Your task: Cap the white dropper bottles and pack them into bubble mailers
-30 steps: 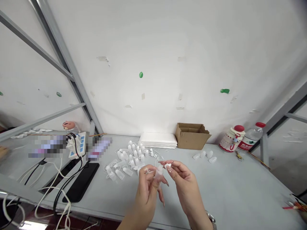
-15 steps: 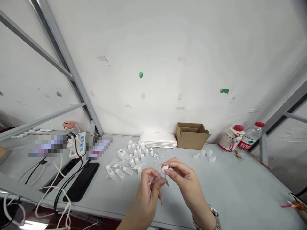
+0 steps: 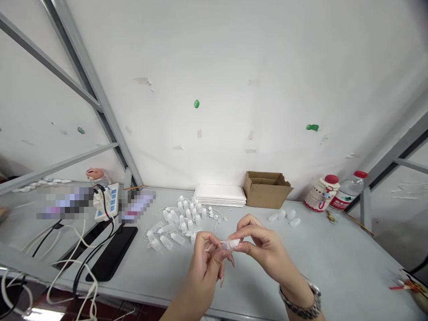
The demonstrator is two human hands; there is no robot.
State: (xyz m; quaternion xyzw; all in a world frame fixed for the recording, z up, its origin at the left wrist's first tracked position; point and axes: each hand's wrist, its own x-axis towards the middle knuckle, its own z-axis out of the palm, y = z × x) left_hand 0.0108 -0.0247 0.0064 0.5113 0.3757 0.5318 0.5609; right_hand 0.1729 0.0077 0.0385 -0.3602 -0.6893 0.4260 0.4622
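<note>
Between my two hands is a small translucent white squeeze bottle [image 3: 228, 244], tilted nearly sideways over the front of the desk. My left hand [image 3: 207, 263] is closed on its body, with a thin white strap by the fingers. At the bottle's white tip end, my right hand [image 3: 259, 243] pinches with thumb and fingertips. The fingers partly cover the bottle. Many similar small bottles [image 3: 189, 218] stand and lie in a cluster beyond my left hand. Loose white caps with straps [image 3: 214, 214] lie to the right of that cluster.
Several clear bottle bodies [image 3: 290, 217] lie right of centre. A stack of white sheets [image 3: 220, 196] and an open cardboard box [image 3: 267, 191] are against the wall. A decorated jar [image 3: 323, 194] and a drink bottle [image 3: 349, 191] stand at right; a power strip [image 3: 109, 203] and cables at left.
The bottle has tipped from more upright to nearly sideways, its tip now pointing right. My right hand has shifted slightly right and its wrist has swung outward.
</note>
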